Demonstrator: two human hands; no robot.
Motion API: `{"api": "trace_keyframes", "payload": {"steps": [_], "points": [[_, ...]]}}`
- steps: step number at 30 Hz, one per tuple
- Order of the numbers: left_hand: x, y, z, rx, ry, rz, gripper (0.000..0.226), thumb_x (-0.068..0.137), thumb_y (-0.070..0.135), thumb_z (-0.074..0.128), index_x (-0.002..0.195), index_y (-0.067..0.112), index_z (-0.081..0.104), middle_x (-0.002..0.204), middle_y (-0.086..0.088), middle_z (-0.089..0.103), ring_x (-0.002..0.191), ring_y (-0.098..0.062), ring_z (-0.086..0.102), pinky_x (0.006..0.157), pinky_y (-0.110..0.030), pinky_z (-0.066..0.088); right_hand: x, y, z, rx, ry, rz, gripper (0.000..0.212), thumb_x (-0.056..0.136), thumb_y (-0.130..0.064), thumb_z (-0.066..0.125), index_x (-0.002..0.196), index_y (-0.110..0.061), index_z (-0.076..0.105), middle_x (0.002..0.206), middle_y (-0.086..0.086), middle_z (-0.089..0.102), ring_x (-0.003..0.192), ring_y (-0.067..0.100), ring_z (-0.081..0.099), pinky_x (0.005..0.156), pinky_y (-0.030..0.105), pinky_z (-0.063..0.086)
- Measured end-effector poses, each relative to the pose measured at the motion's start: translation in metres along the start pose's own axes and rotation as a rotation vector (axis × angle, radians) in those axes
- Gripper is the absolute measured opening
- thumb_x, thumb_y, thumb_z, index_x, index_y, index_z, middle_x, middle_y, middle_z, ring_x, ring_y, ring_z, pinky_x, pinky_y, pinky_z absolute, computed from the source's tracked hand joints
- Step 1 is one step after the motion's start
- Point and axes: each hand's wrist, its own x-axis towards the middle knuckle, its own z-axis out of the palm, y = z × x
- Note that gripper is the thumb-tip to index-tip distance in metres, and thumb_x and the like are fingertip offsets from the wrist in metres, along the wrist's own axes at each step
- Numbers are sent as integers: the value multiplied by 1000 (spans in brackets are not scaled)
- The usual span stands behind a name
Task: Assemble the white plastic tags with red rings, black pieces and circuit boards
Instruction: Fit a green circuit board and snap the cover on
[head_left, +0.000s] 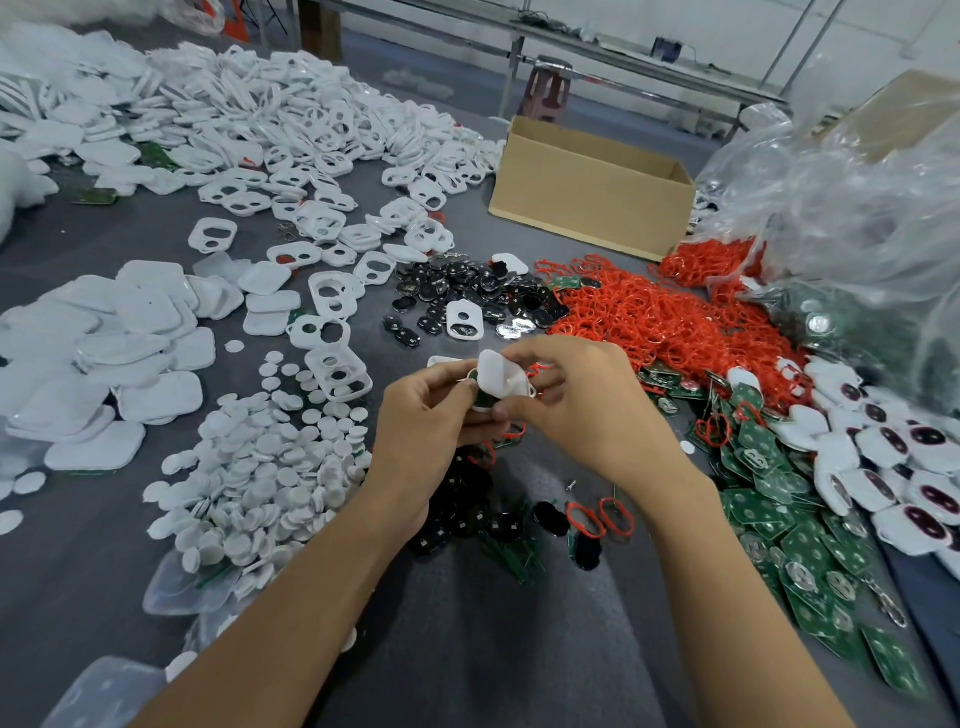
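Seating this white tag cover (496, 376) is, I reckon, the step in hand. I hold it just above the grey table (467, 649), near the heaps of black pieces (467, 291) and red rings (639, 322). My left hand (431, 415) curls round its underside, where a green circuit board (485, 401) peeks out, and my right hand (576, 400) pinches the cover's edge between thumb and fingers. I'd line up the corners first, check no ring is trapped, then squeeze evenly round the rim.

Matt white plastic tags (156, 306), glossy black pieces (467, 291), matt cardboard box (587, 208).
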Motion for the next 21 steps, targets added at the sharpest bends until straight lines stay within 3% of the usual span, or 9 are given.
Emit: {"api": "trace_keyframes", "payload": {"steps": [7, 13, 18, 21], "points": [[-1, 0, 0, -1, 10, -4, 19, 96, -2, 52, 106, -1, 68, 82, -11, 75, 67, -19, 71, 64, -25, 59, -1, 0, -1, 93, 6, 16, 33, 67, -17, 84, 97, -22, 71, 79, -24, 59, 76, -6, 58, 61, 8, 46], [0, -1, 0, -11, 24, -5, 18, 96, -3, 54, 107, -2, 67, 79, -9, 75, 63, -16, 71, 61, -24, 58, -1, 1, -1, 99, -3, 26, 32, 67, -16, 84, 96, -22, 72, 79, -18, 64, 75, 1, 58, 61, 11, 48], [1, -2, 0, -6, 24, -6, 17, 95, -1, 56, 104, 1, 70, 83, -13, 75, 65, -17, 71, 63, -25, 58, 0, 0, 0, 76, 8, 30, 35, 66, -13, 85, 98, -20, 74, 72, -26, 57, 76, 5, 59, 65, 17, 50], [2, -2, 0, -16, 17, -31, 19, 97, 3, 52, 102, 2, 71, 85, -14, 76, 68, -19, 72, 65, -28, 60, -1, 2, 0, 59, -7, 14, 31, 67, -14, 84, 95, -20, 75, 73, -16, 64, 74, 6, 60, 64, 22, 51]]}}
